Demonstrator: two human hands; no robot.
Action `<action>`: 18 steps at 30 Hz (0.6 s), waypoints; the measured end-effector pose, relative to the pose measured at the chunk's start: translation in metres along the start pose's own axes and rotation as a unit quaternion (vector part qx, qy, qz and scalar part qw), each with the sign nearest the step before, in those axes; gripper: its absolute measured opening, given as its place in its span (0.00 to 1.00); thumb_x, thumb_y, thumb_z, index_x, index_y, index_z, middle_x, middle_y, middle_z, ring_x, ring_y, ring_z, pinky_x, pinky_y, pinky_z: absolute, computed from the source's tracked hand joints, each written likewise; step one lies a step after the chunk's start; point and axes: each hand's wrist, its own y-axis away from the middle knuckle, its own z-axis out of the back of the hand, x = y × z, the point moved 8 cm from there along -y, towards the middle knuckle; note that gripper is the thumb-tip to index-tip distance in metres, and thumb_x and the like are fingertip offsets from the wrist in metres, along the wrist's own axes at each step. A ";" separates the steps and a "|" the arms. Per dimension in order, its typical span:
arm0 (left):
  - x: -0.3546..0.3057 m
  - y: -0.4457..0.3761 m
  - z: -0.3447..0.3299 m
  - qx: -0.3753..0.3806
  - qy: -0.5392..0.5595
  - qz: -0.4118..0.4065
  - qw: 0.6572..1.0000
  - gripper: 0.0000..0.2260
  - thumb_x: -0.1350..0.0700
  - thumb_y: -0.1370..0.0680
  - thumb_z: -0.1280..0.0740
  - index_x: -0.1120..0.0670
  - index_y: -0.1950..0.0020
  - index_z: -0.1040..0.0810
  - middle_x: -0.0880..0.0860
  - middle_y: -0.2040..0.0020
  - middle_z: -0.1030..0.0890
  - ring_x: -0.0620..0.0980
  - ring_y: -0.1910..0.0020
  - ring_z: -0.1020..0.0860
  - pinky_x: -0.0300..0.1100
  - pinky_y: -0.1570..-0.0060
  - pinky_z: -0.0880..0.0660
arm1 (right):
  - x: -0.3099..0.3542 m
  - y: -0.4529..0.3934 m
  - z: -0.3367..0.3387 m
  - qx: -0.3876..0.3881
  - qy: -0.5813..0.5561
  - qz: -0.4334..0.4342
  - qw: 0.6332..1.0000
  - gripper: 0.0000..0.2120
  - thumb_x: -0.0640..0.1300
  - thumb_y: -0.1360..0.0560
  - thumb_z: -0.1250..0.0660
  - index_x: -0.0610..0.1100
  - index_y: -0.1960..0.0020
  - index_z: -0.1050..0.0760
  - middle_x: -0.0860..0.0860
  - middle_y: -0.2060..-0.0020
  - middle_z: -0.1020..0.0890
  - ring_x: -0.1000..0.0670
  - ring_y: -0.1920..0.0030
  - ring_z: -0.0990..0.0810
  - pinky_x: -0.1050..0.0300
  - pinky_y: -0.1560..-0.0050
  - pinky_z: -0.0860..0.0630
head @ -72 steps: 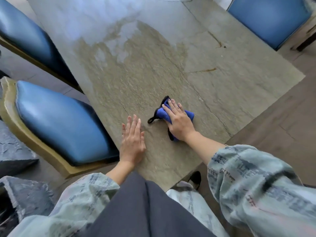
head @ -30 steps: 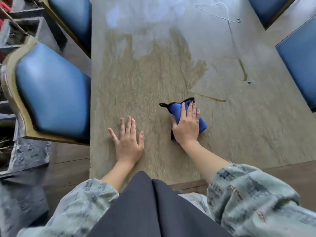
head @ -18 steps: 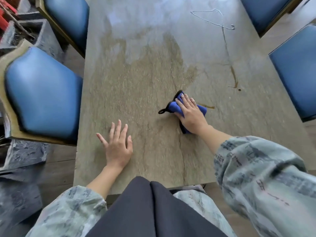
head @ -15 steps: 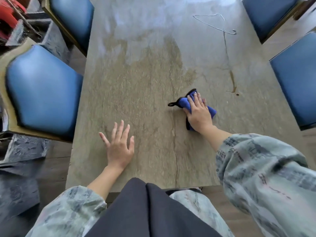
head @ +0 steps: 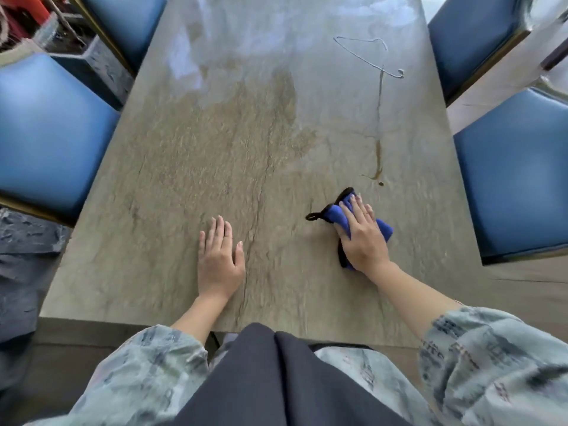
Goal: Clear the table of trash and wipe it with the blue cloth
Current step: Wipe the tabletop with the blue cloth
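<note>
**Cloth swings toward the right edge, stain next in line**

Nearest the near edge of the worktop point(head: 153, 210), the left hand point(head: 218, 262) lies flat, palm down, fingers together and holding nothing; it has stayed planted as a brace through the last couple of seconds, only shifting a little.

Further in and toward the right edge, the right hand point(head: 362, 235) presses down on the bunched blue cloth point(head: 336, 214), fingers spread over it rather than wrapped round it. The cloth's black trim and small loop poke out on the side facing the left edge. Over the last second the cloth has travelled from near the worktop's middle out toward the right edge, so the wiping stroke is in progress and is working sideways across the near half.

Just beyond the cloth sits a brown streak point(head: 378, 155) ending in a small dark spot point(head: 381, 183), not yet touched. It probably comes next.

At the far right part of the worktop lies a thin wire hanger point(head: 362, 55), touching the streak's far end. No other loose item shows, so clearing seems mostly done, bar the hanger perhaps. Blue chairs point(head: 46, 133) flank both long edges.
</note>
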 end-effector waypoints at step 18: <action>-0.004 -0.002 0.011 -0.085 0.058 -0.040 0.994 0.20 0.56 0.21 0.47 0.64 0.33 0.28 0.61 0.31 0.28 0.58 0.29 0.34 0.55 0.27 0.45 | 0.156 0.054 -0.063 0.048 0.035 0.117 0.991 0.28 0.47 0.24 0.46 0.38 0.27 0.37 0.37 0.27 0.38 0.41 0.25 0.44 0.48 0.24 0.53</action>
